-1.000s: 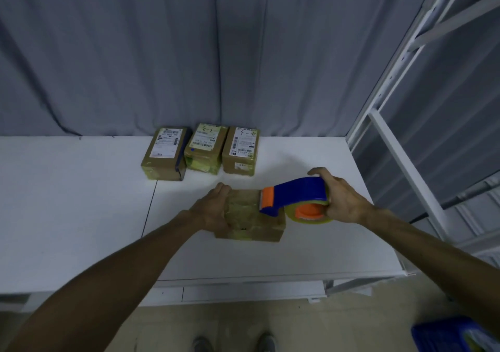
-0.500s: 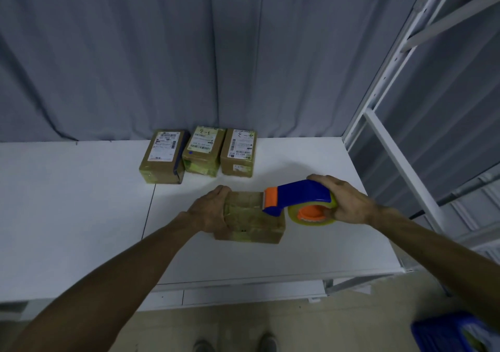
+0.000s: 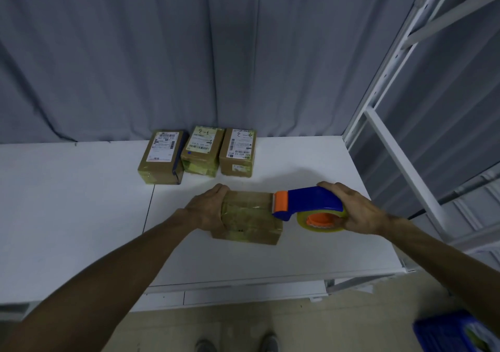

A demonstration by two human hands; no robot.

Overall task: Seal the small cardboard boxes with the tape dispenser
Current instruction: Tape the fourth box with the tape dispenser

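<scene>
A small cardboard box (image 3: 247, 217) covered in shiny clear tape lies on the white table (image 3: 81, 203) in front of me. My left hand (image 3: 208, 208) grips its left end, fingers curled over the far edge. My right hand (image 3: 354, 208) holds a blue and orange tape dispenser (image 3: 308, 201) with a yellowish tape roll (image 3: 322, 220). The dispenser's orange nose touches the box's top near its right end. Three more labelled boxes (image 3: 198, 152) stand side by side at the back of the table.
A grey curtain hangs behind the table. A white metal shelving frame (image 3: 400, 146) rises at the table's right edge. A blue crate (image 3: 457, 332) sits on the floor at bottom right. My shoes (image 3: 235, 345) show below the table's front edge.
The dispenser has slid right along the box top, from over the middle to the right end. My left hand has kept its hold on the box.
</scene>
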